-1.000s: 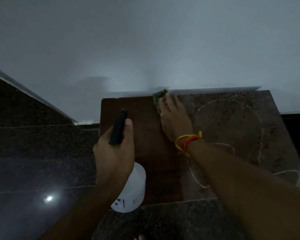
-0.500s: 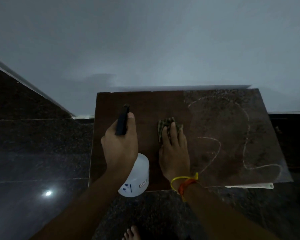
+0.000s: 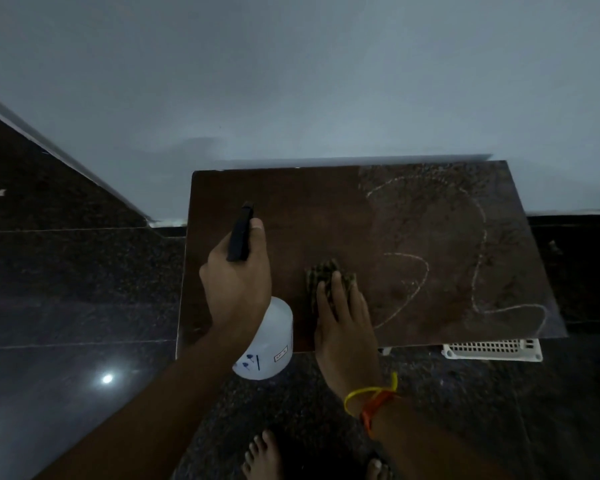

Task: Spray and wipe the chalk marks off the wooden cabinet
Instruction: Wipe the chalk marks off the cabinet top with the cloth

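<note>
A dim view looks down from head height onto the top of a dark wooden cabinet (image 3: 291, 202), which fills the middle of the frame and stands against a pale grey wall (image 3: 291, 81).

Left of centre, the left hand (image 3: 236, 289) grips the neck of a translucent white spray bottle (image 3: 267, 344), fingers curled round it, with the black spray head (image 3: 240, 233) pointing toward the top of the frame. The bottle body hangs below the hand, overlapping the cabinet's near edge; small blue marks and a small label show on its side. Whether it holds any liquid cannot be told.

Just right of it, the right hand (image 3: 343, 323) lies flat with straight fingers on a crumpled greenish cloth (image 3: 326, 275), pressing it against the cabinet top near the centre of the frame. Yellow and orange thread bands (image 3: 371, 400) circle the right wrist.

The chalk marks (image 3: 478, 237) are white looping lines across the right half of the cabinet top, where the surface looks mottled. The left half is plain dark brown with no lines.

Below the cabinet's lower right edge a white slotted plastic piece (image 3: 492, 349) sticks out. Dark speckled floor tiles (image 3: 66, 289) fill the left and bottom of the frame, with a bright spot of reflected light at lower left. Bare toes (image 3: 260, 452) show at the bottom centre.
</note>
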Tool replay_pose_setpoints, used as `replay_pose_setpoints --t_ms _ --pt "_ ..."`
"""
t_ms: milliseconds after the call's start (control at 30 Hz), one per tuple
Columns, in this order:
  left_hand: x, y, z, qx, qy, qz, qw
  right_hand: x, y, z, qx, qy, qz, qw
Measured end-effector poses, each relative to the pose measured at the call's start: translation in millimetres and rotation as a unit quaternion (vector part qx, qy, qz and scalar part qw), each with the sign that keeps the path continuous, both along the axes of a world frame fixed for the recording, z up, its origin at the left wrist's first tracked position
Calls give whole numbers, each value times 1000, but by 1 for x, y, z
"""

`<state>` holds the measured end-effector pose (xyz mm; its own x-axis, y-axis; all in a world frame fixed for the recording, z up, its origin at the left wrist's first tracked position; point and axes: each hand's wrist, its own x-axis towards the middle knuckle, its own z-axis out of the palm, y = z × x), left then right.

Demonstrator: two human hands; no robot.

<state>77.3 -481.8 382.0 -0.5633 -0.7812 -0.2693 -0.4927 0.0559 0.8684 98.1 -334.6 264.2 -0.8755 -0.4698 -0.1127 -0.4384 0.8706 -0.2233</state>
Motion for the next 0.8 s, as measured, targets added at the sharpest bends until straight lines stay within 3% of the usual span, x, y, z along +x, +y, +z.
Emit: replay_pose_setpoints --t_ms 100,233,367,500,633,800 --pt "7 8 0 1 -1 -14 1000 -23 17 -4 1 18 27 999" --pt "18 14 -1 1 -2 -15 1000 -55 30 -6 11 12 -46 999" --pt "26 20 -4 -12 -9 -18 1000 -36 13 -7 -11 7 -83 996" --pt "27 26 -5 -17 -9 -24 1000 -1 4 -7 -18 17 5 1000" --pt "27 36 -3 -11 -7 -32 999 -3 21 -9 -16 15 30 999" --pt "29 45 3 -6 -1 -41 999 -30 71 -10 6 19 -55 998"
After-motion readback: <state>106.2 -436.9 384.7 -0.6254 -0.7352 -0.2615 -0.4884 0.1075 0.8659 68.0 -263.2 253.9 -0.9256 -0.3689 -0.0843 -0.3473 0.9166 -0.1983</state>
